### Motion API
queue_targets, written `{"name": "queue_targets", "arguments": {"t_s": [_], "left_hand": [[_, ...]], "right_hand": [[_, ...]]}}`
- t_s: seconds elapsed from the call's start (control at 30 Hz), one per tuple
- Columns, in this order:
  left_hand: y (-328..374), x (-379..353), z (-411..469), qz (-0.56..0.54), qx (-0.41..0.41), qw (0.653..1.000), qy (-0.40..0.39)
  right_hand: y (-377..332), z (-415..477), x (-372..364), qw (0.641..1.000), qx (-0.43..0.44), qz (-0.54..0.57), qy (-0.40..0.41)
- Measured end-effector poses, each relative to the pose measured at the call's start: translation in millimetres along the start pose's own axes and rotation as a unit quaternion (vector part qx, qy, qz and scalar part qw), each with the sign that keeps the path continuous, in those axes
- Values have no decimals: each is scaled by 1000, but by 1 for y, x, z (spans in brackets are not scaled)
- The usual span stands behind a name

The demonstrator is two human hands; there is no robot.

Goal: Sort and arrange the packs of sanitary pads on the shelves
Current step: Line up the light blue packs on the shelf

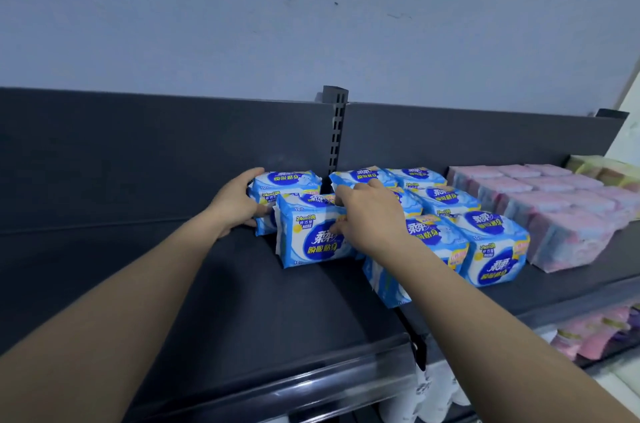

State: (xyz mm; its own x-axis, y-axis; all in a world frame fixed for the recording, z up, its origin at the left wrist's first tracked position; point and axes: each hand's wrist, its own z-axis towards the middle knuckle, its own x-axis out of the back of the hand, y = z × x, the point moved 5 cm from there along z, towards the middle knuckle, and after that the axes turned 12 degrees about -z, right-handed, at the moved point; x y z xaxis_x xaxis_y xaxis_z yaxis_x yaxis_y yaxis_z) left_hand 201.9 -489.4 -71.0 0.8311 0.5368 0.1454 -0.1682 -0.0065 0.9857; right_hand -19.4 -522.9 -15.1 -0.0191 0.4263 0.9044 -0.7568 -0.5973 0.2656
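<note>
On the shelf [207,284], our left hand [239,202] curls its fingers round the far blue pad pack [287,181]. Our right hand [372,220] pinches the near blue pad pack [311,244] at its edge. Light, squashy, slick film, we judge: grip the sides.

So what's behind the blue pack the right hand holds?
Another blue pack, gripped by the left hand, close to the dark back panel. Its lower part is hidden by the front pack in the right hand.

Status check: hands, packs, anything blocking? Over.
Left hand grips rear blue pack. Right hand grips front blue pack. Both packs on dark shelf, beside other blue packs. No obstruction seen.
</note>
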Motion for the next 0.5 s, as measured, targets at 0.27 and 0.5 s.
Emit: {"name": "queue_targets", "arguments": {"t_s": [0.27, 0.5], "left_hand": [[1, -18, -5, 10, -83, 996, 10], [6, -23, -7, 64, -92, 993, 42]], "right_hand": [[8, 0, 1, 997, 21, 62, -49], [5, -1, -2, 998, 6, 54, -30]]}}
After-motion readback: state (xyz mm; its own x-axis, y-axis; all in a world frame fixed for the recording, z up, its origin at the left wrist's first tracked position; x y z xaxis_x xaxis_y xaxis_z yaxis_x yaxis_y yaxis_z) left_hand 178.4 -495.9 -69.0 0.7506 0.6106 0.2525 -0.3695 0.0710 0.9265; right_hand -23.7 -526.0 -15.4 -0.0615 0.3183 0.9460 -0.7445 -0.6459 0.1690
